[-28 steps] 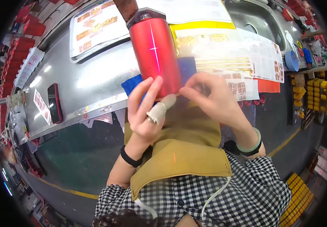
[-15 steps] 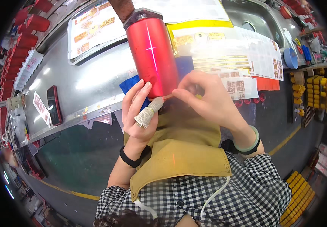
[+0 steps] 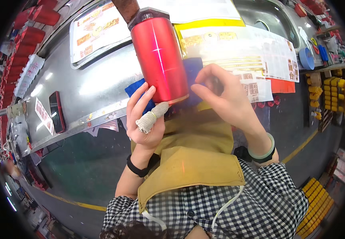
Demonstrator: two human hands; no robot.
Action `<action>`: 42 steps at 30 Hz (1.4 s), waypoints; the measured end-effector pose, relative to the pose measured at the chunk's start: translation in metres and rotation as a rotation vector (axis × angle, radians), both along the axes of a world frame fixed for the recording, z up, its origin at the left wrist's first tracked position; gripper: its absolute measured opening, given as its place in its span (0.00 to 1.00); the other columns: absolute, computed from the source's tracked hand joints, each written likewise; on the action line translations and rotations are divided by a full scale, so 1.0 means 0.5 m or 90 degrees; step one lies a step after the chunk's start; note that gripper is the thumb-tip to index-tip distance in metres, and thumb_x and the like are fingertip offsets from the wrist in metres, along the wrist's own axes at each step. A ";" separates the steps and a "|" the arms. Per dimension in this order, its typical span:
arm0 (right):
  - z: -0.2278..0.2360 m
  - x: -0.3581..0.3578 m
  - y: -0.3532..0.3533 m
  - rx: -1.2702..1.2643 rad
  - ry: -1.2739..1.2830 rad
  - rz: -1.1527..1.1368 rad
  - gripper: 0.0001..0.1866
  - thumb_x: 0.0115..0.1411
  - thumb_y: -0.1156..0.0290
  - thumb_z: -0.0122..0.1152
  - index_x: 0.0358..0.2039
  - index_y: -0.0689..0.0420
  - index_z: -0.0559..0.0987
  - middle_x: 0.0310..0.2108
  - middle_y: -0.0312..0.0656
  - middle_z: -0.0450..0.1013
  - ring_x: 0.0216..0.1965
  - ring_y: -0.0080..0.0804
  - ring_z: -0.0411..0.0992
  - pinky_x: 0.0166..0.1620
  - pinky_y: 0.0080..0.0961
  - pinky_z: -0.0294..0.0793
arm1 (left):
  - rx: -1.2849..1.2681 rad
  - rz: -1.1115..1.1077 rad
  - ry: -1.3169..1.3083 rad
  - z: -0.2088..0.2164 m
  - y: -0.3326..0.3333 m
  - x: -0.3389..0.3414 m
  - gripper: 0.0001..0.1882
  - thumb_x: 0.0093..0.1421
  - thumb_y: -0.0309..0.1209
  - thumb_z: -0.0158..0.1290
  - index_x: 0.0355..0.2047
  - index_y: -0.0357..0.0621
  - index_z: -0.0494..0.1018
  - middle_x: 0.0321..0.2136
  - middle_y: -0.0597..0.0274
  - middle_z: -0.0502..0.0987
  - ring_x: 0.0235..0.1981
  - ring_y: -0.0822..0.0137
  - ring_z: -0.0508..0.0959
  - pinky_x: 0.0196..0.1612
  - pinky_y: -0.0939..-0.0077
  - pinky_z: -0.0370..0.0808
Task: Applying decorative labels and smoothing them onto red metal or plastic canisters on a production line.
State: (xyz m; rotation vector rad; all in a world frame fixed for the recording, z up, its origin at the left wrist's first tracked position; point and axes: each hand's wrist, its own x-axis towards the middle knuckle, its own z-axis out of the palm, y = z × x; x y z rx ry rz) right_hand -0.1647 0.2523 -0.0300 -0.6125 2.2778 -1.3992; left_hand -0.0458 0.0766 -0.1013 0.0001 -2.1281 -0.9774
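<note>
A glossy red metal cylinder (image 3: 159, 59), held at its far end by a dark metal fixture (image 3: 150, 15), tilts down toward me. My left hand (image 3: 142, 123) steadies its near end, fingers laid along the left side of the cylinder. One digit of that hand wears a knitted off-white finger cover (image 3: 152, 116), tied round, its tip at the cylinder's lower rim. Just right of that end, apart from it, my right hand (image 3: 224, 93) is curled with thumb and forefinger close together; anything between them is too small to make out. Blue cloth (image 3: 134, 88) lies behind the cylinder.
Printed sheets (image 3: 226, 44) spread over the metal bench right of the cylinder, and a tray (image 3: 76, 65) with a printed sheet lies left. A phone (image 3: 57, 111) rests near the bench's left edge. At the right are a sink (image 3: 260, 14) and blue cup (image 3: 306, 59).
My right hand has drawn away from the cylinder's rim, a little up and to the right. The left hand has shifted slightly left, its finger cover turning with it.
</note>
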 end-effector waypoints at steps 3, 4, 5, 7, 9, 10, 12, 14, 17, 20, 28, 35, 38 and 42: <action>-0.005 0.014 -0.016 -0.045 -0.095 -0.009 0.12 0.62 0.66 0.70 0.36 0.61 0.78 0.23 0.33 0.67 0.26 0.20 0.63 0.31 0.23 0.66 | 0.045 -0.016 0.000 -0.008 0.000 0.004 0.23 0.59 0.13 0.61 0.56 0.27 0.74 0.58 0.39 0.73 0.57 0.50 0.78 0.62 0.61 0.78; -0.005 0.020 -0.021 -0.063 -0.162 -0.010 0.13 0.62 0.65 0.71 0.36 0.60 0.77 0.23 0.32 0.66 0.26 0.20 0.62 0.31 0.22 0.65 | 0.047 -0.020 -0.003 -0.008 0.001 0.004 0.24 0.60 0.13 0.61 0.57 0.26 0.73 0.58 0.38 0.72 0.58 0.50 0.78 0.62 0.60 0.78; -0.007 0.025 -0.025 -0.063 -0.161 -0.012 0.13 0.62 0.65 0.71 0.36 0.60 0.77 0.23 0.32 0.66 0.26 0.20 0.62 0.31 0.22 0.65 | 0.048 -0.022 -0.003 -0.008 0.003 0.004 0.24 0.60 0.13 0.61 0.57 0.26 0.73 0.58 0.38 0.72 0.58 0.50 0.78 0.62 0.60 0.78; -0.014 0.034 -0.034 -0.066 -0.136 -0.014 0.16 0.61 0.63 0.72 0.37 0.60 0.76 0.23 0.31 0.64 0.26 0.19 0.61 0.31 0.21 0.65 | 0.054 -0.018 -0.005 -0.008 0.004 0.006 0.24 0.59 0.12 0.61 0.57 0.27 0.73 0.58 0.39 0.73 0.58 0.50 0.78 0.62 0.60 0.78; -0.027 0.040 -0.035 -0.049 -0.087 -0.018 0.18 0.60 0.61 0.74 0.39 0.59 0.75 0.24 0.31 0.64 0.27 0.19 0.61 0.31 0.21 0.65 | 0.048 -0.020 -0.002 -0.007 0.002 0.005 0.25 0.58 0.12 0.62 0.57 0.27 0.73 0.58 0.39 0.73 0.57 0.51 0.78 0.61 0.60 0.79; -0.030 0.040 -0.033 -0.062 -0.097 -0.014 0.19 0.60 0.61 0.74 0.39 0.59 0.75 0.25 0.31 0.64 0.27 0.19 0.61 0.31 0.21 0.65 | 0.043 -0.021 0.001 -0.007 0.001 0.005 0.25 0.58 0.12 0.62 0.57 0.27 0.73 0.58 0.40 0.73 0.57 0.51 0.78 0.61 0.60 0.79; -0.026 0.038 -0.027 -0.074 -0.116 0.004 0.17 0.62 0.62 0.72 0.41 0.60 0.76 0.30 0.34 0.69 0.32 0.21 0.65 0.36 0.22 0.69 | 0.040 -0.025 -0.001 -0.007 -0.002 0.005 0.25 0.58 0.12 0.62 0.57 0.27 0.74 0.58 0.40 0.73 0.58 0.51 0.78 0.61 0.61 0.79; -0.022 0.042 -0.025 -0.116 -0.139 -0.051 0.15 0.64 0.64 0.69 0.42 0.60 0.76 0.32 0.36 0.70 0.34 0.23 0.68 0.40 0.23 0.71 | 0.037 -0.029 -0.002 -0.006 -0.004 0.005 0.25 0.58 0.12 0.62 0.57 0.28 0.74 0.58 0.40 0.73 0.58 0.51 0.78 0.61 0.61 0.79; -0.013 0.045 -0.006 -0.176 -0.135 -0.102 0.08 0.68 0.72 0.61 0.44 0.62 0.76 0.37 0.42 0.75 0.39 0.32 0.75 0.47 0.29 0.74 | 0.008 -0.012 0.005 0.003 -0.006 0.000 0.24 0.57 0.14 0.63 0.55 0.27 0.75 0.56 0.41 0.76 0.57 0.51 0.78 0.60 0.61 0.79; -0.001 0.046 0.006 -0.117 -0.006 -0.020 0.06 0.67 0.78 0.58 0.43 0.64 0.77 0.38 0.46 0.76 0.41 0.40 0.77 0.46 0.32 0.75 | -0.055 0.008 0.024 0.010 -0.004 -0.004 0.22 0.56 0.15 0.65 0.52 0.28 0.78 0.53 0.44 0.80 0.55 0.49 0.79 0.58 0.60 0.78; 0.003 0.054 -0.007 -0.043 0.154 -0.012 0.06 0.64 0.78 0.60 0.42 0.61 0.76 0.37 0.48 0.76 0.41 0.49 0.77 0.43 0.38 0.75 | -0.118 0.022 -0.033 0.020 -0.006 -0.001 0.15 0.53 0.17 0.65 0.42 0.39 0.83 0.51 0.51 0.82 0.55 0.48 0.78 0.56 0.58 0.76; 0.004 0.058 -0.012 -0.059 0.143 0.006 0.05 0.62 0.78 0.61 0.39 0.61 0.76 0.36 0.48 0.76 0.39 0.49 0.77 0.42 0.39 0.75 | -0.107 0.026 -0.020 0.015 -0.003 -0.001 0.14 0.53 0.18 0.66 0.41 0.40 0.83 0.51 0.52 0.83 0.55 0.47 0.78 0.56 0.58 0.75; 0.004 0.062 -0.013 -0.046 0.134 -0.019 0.06 0.61 0.78 0.63 0.38 0.61 0.76 0.36 0.48 0.76 0.39 0.49 0.77 0.42 0.40 0.75 | -0.104 0.031 -0.033 0.017 -0.002 0.000 0.14 0.53 0.18 0.65 0.40 0.40 0.83 0.51 0.52 0.83 0.55 0.47 0.78 0.56 0.57 0.75; 0.000 0.065 -0.016 -0.014 0.175 -0.045 0.07 0.60 0.78 0.64 0.38 0.61 0.76 0.35 0.47 0.76 0.37 0.48 0.77 0.40 0.39 0.75 | -0.110 0.029 -0.029 0.016 -0.003 0.000 0.14 0.52 0.16 0.64 0.39 0.41 0.83 0.51 0.52 0.83 0.55 0.47 0.78 0.56 0.57 0.76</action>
